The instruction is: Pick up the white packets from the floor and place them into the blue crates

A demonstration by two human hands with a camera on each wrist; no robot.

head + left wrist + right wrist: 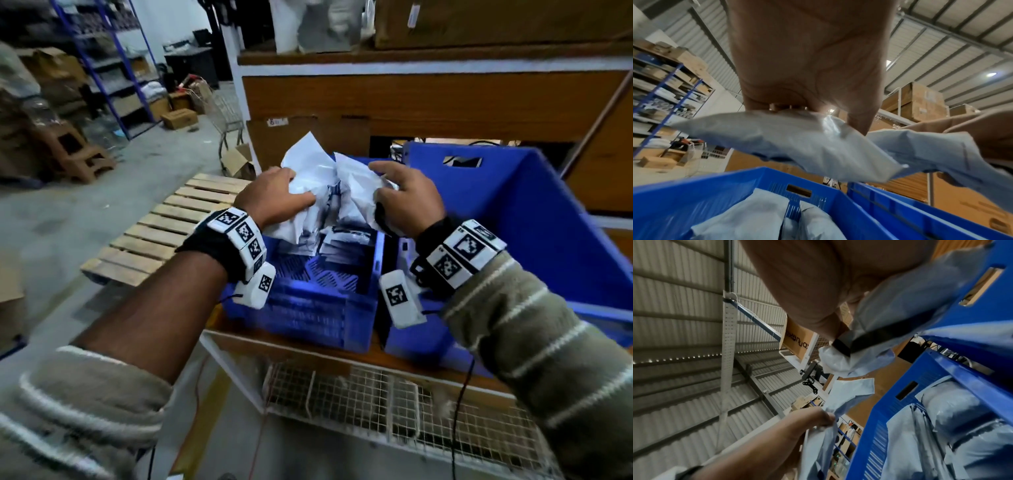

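Both hands hold crumpled white packets [322,185] above the left blue crate [308,308]. My left hand [274,195] grips one packet [797,142] with curled fingers. My right hand [407,198] grips another packet [900,318], which has a black strip along its edge. More white packets [342,240] lie inside the left crate [694,203]. A second blue crate [531,240] stands tilted to the right, its inside mostly hidden by my right arm.
The crates stand on a wooden shelf [428,99] of a white-framed rack, with wire mesh [394,404] below. A wooden pallet [164,229] lies on the floor to the left. Cardboard boxes [180,118], a shopping trolley [226,109] and blue shelving [113,68] fill the far left.
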